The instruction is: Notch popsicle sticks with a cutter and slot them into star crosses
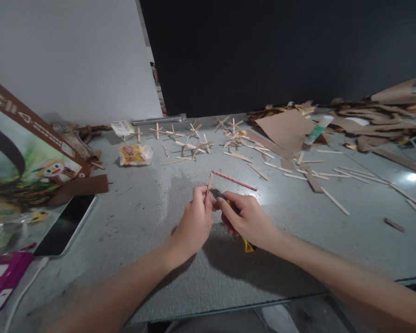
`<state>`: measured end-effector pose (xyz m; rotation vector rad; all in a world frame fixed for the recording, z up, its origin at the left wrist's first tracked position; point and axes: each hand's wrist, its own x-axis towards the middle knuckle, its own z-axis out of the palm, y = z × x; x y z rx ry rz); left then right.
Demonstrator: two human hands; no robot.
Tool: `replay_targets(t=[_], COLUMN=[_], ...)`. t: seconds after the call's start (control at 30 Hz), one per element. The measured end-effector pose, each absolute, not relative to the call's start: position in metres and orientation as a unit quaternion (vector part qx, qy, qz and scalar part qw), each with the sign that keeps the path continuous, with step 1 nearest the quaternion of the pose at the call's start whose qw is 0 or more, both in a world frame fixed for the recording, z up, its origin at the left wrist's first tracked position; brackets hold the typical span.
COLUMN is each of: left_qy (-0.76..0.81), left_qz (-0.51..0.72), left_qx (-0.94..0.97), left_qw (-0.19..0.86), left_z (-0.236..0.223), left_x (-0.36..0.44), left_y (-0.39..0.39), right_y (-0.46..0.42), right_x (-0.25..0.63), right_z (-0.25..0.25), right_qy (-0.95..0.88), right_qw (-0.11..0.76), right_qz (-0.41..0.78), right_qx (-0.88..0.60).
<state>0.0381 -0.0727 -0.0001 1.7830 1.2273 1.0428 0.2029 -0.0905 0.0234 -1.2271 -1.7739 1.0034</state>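
Upright between the fingers of my left hand (196,219) is a short wooden craft stick (210,182), pinched near its lower part. My right hand (244,217) is closed around a yellow-and-black utility knife (248,246), with the thumb along its top. The knife's dark front end (217,194) meets the left fingertips beside the stick; its blade edge cannot be made out. Just beyond both hands a red patterned pencil (234,180) lies on the grey table (135,259).
Several crossed-stick pieces (194,145) stand at the back, with loose sticks (334,201) to the right. Cardboard (287,132) and a glue stick (319,129) lie behind. At left are a phone (65,225), a magenta device (9,280), a printed box (38,148) and a yellow packet (135,155).
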Motion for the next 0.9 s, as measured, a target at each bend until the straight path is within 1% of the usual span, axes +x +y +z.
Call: replay_targets(t=[0.2, 0.4, 0.53, 0.7, 0.77, 0.9], left_qy=[0.509, 0.511, 0.499, 0.478, 0.481, 0.484], left_qz=[0.377, 0.354, 0.346, 0.344, 0.335, 0.333], left_qx=[0.71, 0.731, 0.744, 0.769, 0.769, 0.752], left_qw=[0.309, 0.282, 0.278, 0.249, 0.254, 0.299], left_z=[-0.003, -0.007, -0.009, -0.012, -0.012, -0.007], left_x=[0.04, 0.04, 0.037, 0.033, 0.033, 0.034], left_y=[-0.072, -0.072, -0.071, -0.07, -0.07, -0.071], right_y=[-0.091, -0.089, -0.089, -0.088, -0.087, -0.087], right_x=[0.199, 0.198, 0.2, 0.204, 0.205, 0.205], right_z=[0.02, 0.026, 0.029, 0.026, 0.025, 0.027], right_qy=[-0.666, -0.608, -0.6, -0.604, -0.605, -0.608], right_qw=[0.357, 0.32, 0.321, 0.328, 0.326, 0.328], right_qz=[0.418, 0.502, 0.522, 0.522, 0.526, 0.528], right_qx=[-0.505, -0.526, -0.514, -0.504, -0.5, -0.494])
